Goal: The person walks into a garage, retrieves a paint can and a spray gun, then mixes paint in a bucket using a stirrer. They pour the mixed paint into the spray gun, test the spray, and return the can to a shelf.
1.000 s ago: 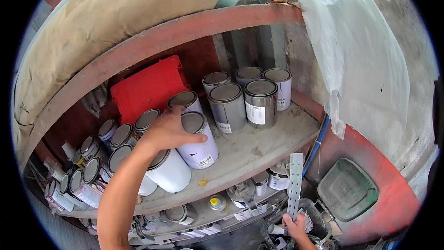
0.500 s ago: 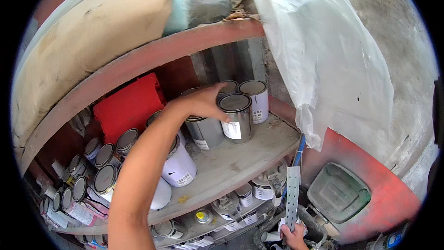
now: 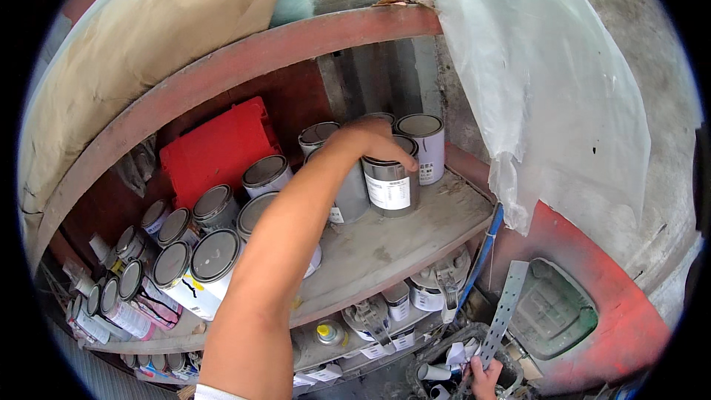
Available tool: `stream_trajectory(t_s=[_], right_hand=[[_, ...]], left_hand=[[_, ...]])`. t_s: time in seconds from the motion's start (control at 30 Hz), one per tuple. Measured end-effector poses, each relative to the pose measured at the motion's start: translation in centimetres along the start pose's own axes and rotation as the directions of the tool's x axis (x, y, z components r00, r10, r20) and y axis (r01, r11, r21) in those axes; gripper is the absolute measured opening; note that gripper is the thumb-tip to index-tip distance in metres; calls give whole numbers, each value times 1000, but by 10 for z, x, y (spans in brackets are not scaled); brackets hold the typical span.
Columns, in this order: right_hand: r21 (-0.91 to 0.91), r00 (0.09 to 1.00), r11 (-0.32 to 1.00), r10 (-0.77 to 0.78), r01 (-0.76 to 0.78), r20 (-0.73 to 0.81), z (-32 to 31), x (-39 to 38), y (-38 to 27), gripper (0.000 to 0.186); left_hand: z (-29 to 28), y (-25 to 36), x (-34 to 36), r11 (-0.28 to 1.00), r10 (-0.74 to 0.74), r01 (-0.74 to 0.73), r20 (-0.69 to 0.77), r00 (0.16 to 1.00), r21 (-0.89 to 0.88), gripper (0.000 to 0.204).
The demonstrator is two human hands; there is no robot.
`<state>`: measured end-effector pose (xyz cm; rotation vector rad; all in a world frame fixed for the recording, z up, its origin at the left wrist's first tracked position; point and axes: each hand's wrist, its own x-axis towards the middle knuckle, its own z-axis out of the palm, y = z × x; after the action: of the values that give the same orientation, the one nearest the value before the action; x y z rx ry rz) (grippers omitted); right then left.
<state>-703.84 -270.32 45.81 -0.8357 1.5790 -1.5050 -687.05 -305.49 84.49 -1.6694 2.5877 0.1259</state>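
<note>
My left hand [image 3: 381, 142] reaches over the upper shelf, its fingers curled round the top of a grey metal paint can [image 3: 392, 189] with a white label. The hand covers part of the lid. Behind this can stands a pale lilac can [image 3: 424, 148], and another grey can [image 3: 349, 191] is close on its left, partly behind my forearm. Low on the right, my right hand [image 3: 485, 379] grips the bottom end of a flat perforated metal strip [image 3: 505, 310], which tilts up to the right.
Several lidded cans [image 3: 216, 255] crowd the left part of the shelf [image 3: 385, 252], before a red plastic panel [image 3: 218, 150]. A lower shelf holds more cans and a yellow-capped bottle [image 3: 329, 333]. Clear plastic sheeting [image 3: 548, 96] hangs at right, above a green-grey container [image 3: 555, 311].
The labelled can has turned, so more of its label faces me, while my left hand stays on its top. The perforated strip has gone from nearly upright to leaning right. The view has shifted.
</note>
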Motion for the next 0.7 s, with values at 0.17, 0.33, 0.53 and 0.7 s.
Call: stream_trajectory(t_s=[0.17, 0.33, 0.53, 0.7], right_hand=[[80, 995, 992, -93, 95, -39, 12, -2, -19, 37], [106, 999, 994, 13, -8, -39, 17, -2, -10, 36], [-6, 999, 999, -40, 40, -15, 15, 2, 10, 34], [63, 999, 998, -28, 26, 25, 17, 7, -3, 35]], left_hand=[[1, 9, 1, 993, -69, 67, 12, 998, 100, 103], [8, 19, 8, 982, -176, 180, -64, 982, 61, 101], [-9, 23, 2, 997, -14, 11, 43, 999, 83, 102], [-16, -8, 18, 998, 61, -62, 46, 997, 33, 98]])
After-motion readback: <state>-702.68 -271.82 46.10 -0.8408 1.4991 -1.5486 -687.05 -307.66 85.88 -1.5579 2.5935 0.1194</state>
